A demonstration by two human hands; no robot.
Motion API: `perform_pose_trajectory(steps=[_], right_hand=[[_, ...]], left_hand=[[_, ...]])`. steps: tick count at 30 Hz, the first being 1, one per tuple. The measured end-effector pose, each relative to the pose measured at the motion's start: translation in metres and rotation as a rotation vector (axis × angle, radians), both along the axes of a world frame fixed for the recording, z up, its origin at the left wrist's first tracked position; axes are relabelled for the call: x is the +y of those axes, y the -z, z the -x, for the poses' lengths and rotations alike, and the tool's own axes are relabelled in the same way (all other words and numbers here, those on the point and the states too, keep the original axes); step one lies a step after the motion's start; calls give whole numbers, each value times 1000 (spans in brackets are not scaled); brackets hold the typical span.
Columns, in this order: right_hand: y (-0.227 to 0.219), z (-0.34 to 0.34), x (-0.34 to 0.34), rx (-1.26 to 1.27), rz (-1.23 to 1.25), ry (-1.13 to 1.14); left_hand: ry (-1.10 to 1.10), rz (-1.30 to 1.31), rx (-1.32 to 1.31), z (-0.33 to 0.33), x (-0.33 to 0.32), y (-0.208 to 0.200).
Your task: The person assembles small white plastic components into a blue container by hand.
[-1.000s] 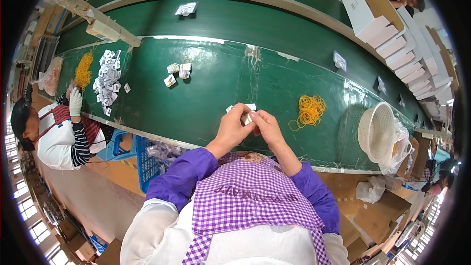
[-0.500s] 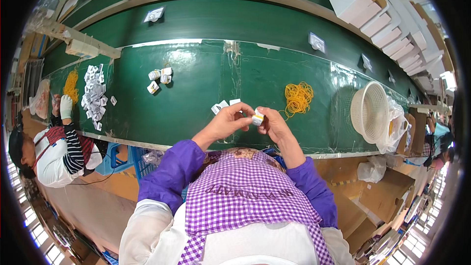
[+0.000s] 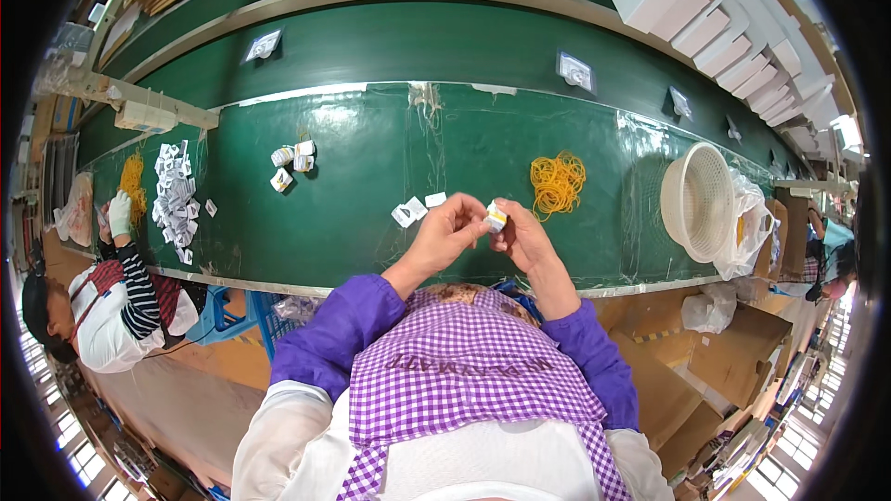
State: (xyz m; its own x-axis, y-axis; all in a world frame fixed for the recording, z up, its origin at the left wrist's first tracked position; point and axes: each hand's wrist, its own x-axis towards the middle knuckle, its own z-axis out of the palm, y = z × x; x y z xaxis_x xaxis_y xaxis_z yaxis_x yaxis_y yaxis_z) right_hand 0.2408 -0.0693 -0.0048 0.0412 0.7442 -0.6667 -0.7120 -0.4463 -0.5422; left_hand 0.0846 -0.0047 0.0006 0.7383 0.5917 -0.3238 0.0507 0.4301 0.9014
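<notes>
Over the near edge of the green table I hold a small bundle of white cards [image 3: 497,216] with a yellow rubber band around it. My right hand [image 3: 522,239] pinches the bundle from the right between thumb and fingers. From the left, my left hand [image 3: 444,234] has its thumb and fingertips closed against the bundle's side. Just beyond the left hand lie a few loose white cards [image 3: 408,211]. Past the right hand sits a tangled pile of yellow rubber bands [image 3: 558,183]. Several banded card bundles [image 3: 293,165] stand farther left.
A heap of white cards [image 3: 174,195] lies at left, near a co-worker's gloved hand [image 3: 121,213]. A white plastic basket [image 3: 682,204] and a plastic bag [image 3: 748,232] are at right. Flat clear packets [image 3: 575,72] lie on the green conveyor belt [image 3: 418,42] beyond the table.
The bundle has turned slightly in my fingers and shifted a little up and to the right. The packets on the conveyor have moved left. The whole view has shifted slightly.
</notes>
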Motion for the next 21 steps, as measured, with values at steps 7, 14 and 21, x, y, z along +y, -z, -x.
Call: perform_pose_trajectory(steps=[7, 14, 21], right_hand=[[4, 2, -4, -469, -119, -85], [-2, 9, -7, -334, -105, 27], [14, -1, -10, -472, -72, 153]], left_hand=[[-208, 145, 67, -20, -1, -7], [-61, 40, -35, -32, -7, 6], [-294, -137, 87, -37, -22, 14]])
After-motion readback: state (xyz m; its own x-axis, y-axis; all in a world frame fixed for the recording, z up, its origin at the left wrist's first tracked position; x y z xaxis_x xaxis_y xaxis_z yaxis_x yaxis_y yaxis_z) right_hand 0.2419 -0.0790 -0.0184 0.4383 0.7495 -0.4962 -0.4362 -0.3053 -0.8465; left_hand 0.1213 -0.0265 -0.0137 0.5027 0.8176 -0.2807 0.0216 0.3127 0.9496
